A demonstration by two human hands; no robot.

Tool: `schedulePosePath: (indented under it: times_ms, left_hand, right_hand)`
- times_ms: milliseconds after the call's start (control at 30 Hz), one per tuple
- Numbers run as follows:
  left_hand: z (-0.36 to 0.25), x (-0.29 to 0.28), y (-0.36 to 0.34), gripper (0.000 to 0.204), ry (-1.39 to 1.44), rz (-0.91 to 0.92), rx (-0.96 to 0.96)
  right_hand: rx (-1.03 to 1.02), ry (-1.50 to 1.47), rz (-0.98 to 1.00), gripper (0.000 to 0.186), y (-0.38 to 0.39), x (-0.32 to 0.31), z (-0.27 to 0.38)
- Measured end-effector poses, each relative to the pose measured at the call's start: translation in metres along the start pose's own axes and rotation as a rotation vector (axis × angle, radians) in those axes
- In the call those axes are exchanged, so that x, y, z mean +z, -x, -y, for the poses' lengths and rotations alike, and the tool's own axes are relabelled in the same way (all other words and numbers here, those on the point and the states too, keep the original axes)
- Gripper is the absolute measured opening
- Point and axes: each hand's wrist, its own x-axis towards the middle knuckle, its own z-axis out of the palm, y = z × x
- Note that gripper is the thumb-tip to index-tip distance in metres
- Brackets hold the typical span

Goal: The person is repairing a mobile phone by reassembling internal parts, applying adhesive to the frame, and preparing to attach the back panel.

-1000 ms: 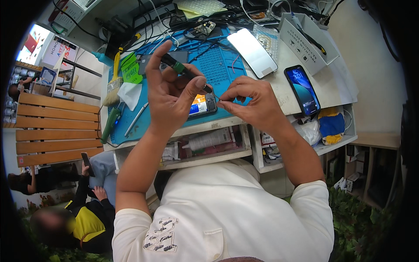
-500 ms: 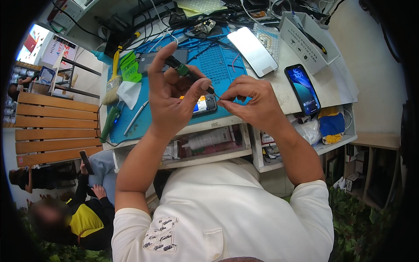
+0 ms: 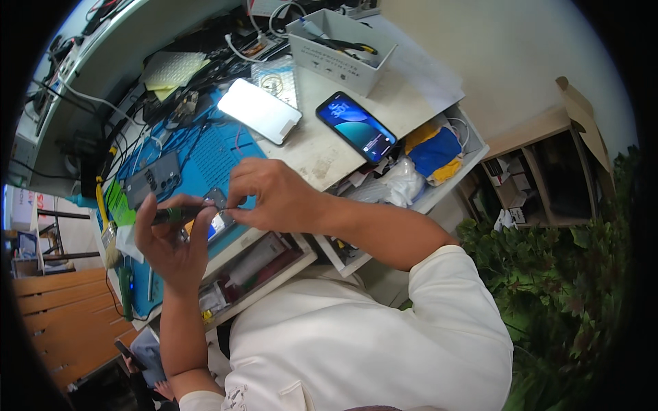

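Note:
My left hand (image 3: 171, 246) grips a thin green-and-black screwdriver (image 3: 170, 214), its shaft pointing right toward my other hand. The fingertips of my right hand (image 3: 277, 195) are pinched together at the screwdriver's tip; whatever sits between them is too small to make out. Below both hands, partly covered, an opened phone (image 3: 218, 225) with its inside exposed lies on a blue work mat (image 3: 205, 157). A dark phone back cover (image 3: 153, 179) with camera holes rests farther back on the mat.
A pale phone-shaped panel (image 3: 257, 109) and a lit phone (image 3: 356, 127) lie on the white bench. Behind them stands a white box (image 3: 343, 65) of tools. Cables clutter the back. A brush (image 3: 110, 243) and green-handled tool (image 3: 125, 291) are at left; drawers (image 3: 260, 270) stand open in front.
The view has swung to the right, so the bench appears shifted left and tilted. My left fingers have curled closer around the screwdriver; my right hand stays pinched at its tip.

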Motion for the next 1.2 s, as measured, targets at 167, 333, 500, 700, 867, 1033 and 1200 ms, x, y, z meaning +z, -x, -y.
schedulePosePath:
  times_ms: [167, 333, 500, 700, 867, 1033, 1200]
  left_hand:
    - [0.001, 0.0, 0.005, 0.091, 0.061, 0.03, -0.002]
    - [0.002, -0.009, 0.004, 0.079, -0.028, 0.009, -0.06]
    - [0.001, -0.023, 0.013, 0.075, -0.09, 0.014, -0.046]
    - [0.009, -0.019, 0.026, 0.074, -0.066, 0.034, -0.062]
    - [0.014, -0.014, 0.028, 0.075, -0.068, 0.03, -0.052]
    - [0.017, -0.012, 0.03, 0.076, -0.07, 0.037, -0.057]
    - [0.021, -0.011, 0.033, 0.076, -0.085, 0.046, -0.059]
  right_hand:
    - [-0.039, 0.037, 0.018, 0.013, 0.0, 0.002, -0.005]
    - [-0.011, 0.116, 0.145, 0.038, -0.002, -0.009, -0.001]
    - [0.072, 0.258, 0.034, 0.023, -0.011, -0.022, 0.011]
    - [0.121, 0.298, -0.04, 0.024, -0.017, -0.029, 0.007]
    - [0.175, 0.256, -0.048, 0.026, -0.017, -0.03, 0.004]
    - [0.059, 0.308, -0.063, 0.024, -0.019, -0.032, -0.001]
    - [0.119, 0.282, -0.078, 0.023, -0.02, -0.033, 0.006]
